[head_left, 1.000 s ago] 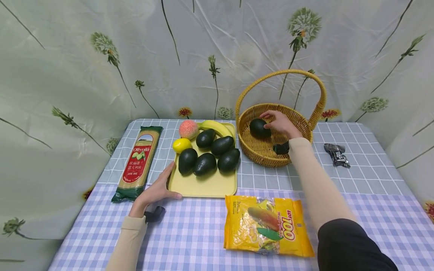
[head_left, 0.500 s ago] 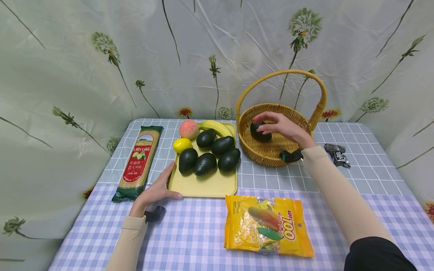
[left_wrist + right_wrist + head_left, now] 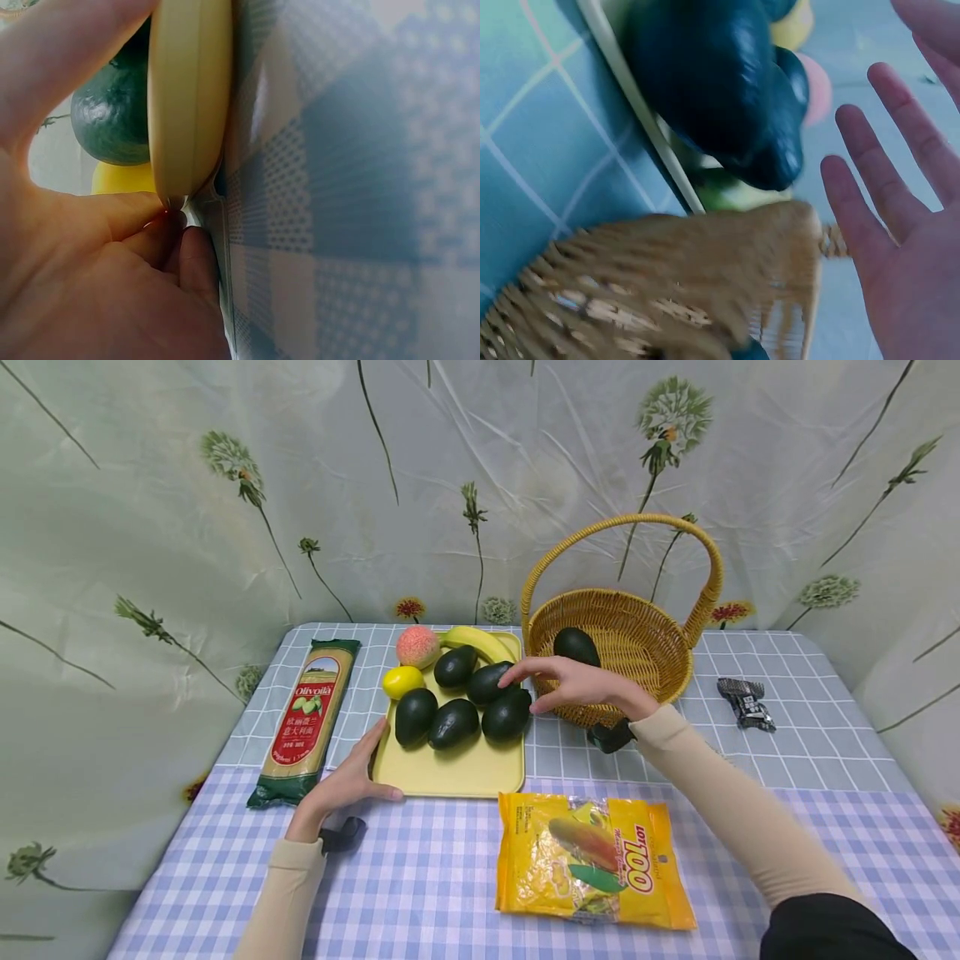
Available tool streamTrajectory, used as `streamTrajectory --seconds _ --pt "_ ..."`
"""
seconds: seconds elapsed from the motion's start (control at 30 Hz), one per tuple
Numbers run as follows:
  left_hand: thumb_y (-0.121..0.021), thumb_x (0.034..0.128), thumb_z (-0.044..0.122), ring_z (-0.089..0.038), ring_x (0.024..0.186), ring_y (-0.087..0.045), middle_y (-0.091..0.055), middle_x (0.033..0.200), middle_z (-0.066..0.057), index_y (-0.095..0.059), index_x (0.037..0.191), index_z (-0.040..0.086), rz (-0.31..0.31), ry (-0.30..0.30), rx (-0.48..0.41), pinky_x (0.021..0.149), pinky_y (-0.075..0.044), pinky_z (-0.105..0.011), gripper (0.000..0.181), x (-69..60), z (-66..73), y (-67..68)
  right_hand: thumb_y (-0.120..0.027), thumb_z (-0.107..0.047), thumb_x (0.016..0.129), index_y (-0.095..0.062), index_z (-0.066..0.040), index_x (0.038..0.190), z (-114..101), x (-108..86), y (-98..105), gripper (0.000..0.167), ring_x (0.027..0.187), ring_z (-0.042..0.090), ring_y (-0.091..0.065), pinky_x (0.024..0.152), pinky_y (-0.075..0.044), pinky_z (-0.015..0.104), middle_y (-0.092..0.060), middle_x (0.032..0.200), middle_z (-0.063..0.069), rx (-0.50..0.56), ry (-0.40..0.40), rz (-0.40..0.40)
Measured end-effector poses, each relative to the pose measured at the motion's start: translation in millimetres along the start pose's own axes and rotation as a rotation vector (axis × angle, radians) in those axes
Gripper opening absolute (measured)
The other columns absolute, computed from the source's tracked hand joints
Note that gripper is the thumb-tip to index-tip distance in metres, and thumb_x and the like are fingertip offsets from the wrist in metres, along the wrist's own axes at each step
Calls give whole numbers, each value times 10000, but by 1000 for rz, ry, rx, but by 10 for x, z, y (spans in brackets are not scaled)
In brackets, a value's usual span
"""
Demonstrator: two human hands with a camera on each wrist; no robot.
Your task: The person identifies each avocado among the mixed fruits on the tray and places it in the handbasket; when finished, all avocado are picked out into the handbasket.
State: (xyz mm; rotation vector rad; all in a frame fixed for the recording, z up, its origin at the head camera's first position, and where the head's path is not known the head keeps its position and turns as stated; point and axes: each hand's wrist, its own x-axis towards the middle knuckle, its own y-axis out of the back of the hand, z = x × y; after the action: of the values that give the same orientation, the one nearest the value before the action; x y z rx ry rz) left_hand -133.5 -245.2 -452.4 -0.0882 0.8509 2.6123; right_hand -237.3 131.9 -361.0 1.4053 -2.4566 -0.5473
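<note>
My left hand [image 3: 348,785] holds the near left corner of a yellow tray [image 3: 450,777], thumb along its front edge and fingers at its left side. On the tray lie several dark green avocados [image 3: 453,724], a lemon [image 3: 402,682], a peach [image 3: 417,647] and a banana [image 3: 480,643]. Nothing is in my right hand [image 3: 577,683], which hovers with spread fingers at the tray's right edge, close to the rightmost avocado [image 3: 507,716]. Behind that hand, a single avocado [image 3: 576,646] lies in the wicker basket [image 3: 645,652]. In the right wrist view, the fingers [image 3: 881,161] are extended beside the avocados.
A spaghetti pack [image 3: 307,718] lies left of the tray. In front, a yellow candy bag [image 3: 592,860] lies on the checked cloth [image 3: 420,877]. Small black wrapped pieces [image 3: 746,702] are right of the basket, whose tall handle [image 3: 637,518] arches above it.
My right hand has let go of the avocado in the basket, risen, and moved left and nearer to the tray's right edge. The left hand has stayed at the tray corner.
</note>
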Motion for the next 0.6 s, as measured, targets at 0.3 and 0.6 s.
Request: streamTrajectory --seconds 0.3,0.6 --pt "-869 677 263 -420 1412 -43 -25 1570 -222 -24 1527 15 -1 -9 -5 1102 -68 -603 1223 -3 -4 1 -663 52 760 -578 -24 1258 40 165 -220 511 1246 256 -408 1031 -299 466 -530 1328 73 -267 69 -107" --pt "-869 679 230 -417 1410 -51 -31 1571 -217 -26 1531 31 -2 -17 -20 1099 -76 -605 1215 -8 -1 2 -670 30 733 -619 -156 1258 82 259 -333 559 1154 287 -395 969 -294 485 -521 1347 68 -472 -3 -102"
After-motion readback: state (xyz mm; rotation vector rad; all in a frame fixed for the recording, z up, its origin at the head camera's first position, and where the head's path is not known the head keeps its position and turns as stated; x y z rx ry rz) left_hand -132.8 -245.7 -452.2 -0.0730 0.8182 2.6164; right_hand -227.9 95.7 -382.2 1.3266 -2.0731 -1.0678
